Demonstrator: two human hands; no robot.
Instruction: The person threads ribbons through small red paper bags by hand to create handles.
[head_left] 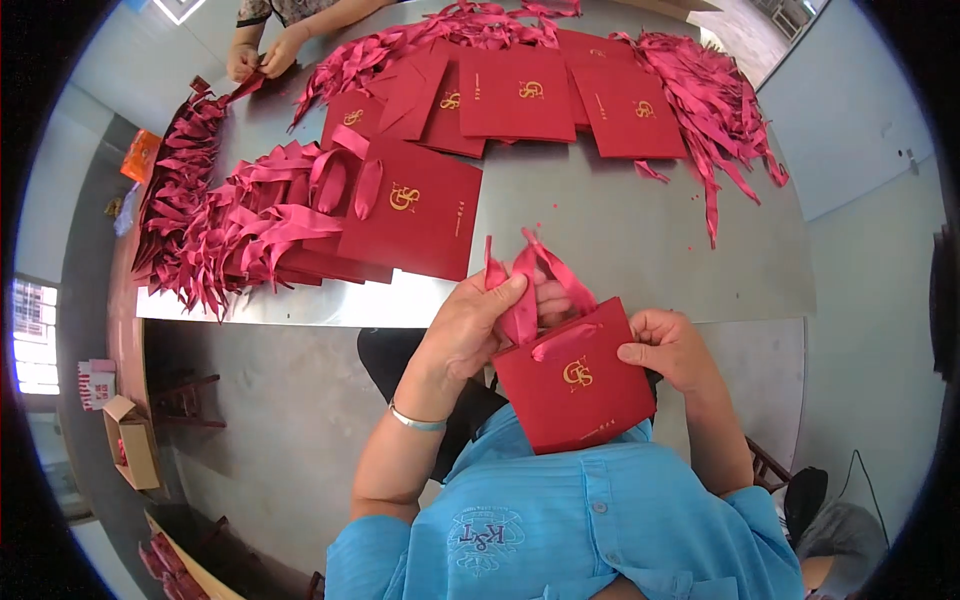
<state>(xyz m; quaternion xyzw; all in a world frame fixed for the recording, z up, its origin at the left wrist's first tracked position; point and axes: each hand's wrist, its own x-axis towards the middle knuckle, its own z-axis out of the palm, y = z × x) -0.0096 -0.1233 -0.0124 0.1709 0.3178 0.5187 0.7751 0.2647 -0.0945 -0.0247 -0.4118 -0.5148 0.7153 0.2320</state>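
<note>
A small red paper gift bag (545, 405) with gold print hangs between my hands, just off the near edge of the table. My left hand (475, 315) is closed on its pink ribbon handle (565, 278), thumb and fingers pinching the loop above the bag's top edge. My right hand (672, 348) grips the bag's right side near the upper corner, thumb on the front face. Behind my left hand, a larger-looking red bag (425, 215) lies on top of a row of red bags with pink ribbon handles (270, 230).
Flat red bags (515, 95) lie across the back of the metal table (600, 230). Loose pink ribbons (710, 110) are heaped at the far right. A co-worker's hands (270, 55) hold a red piece at the far left. An open cardboard box (135, 445) stands on the left.
</note>
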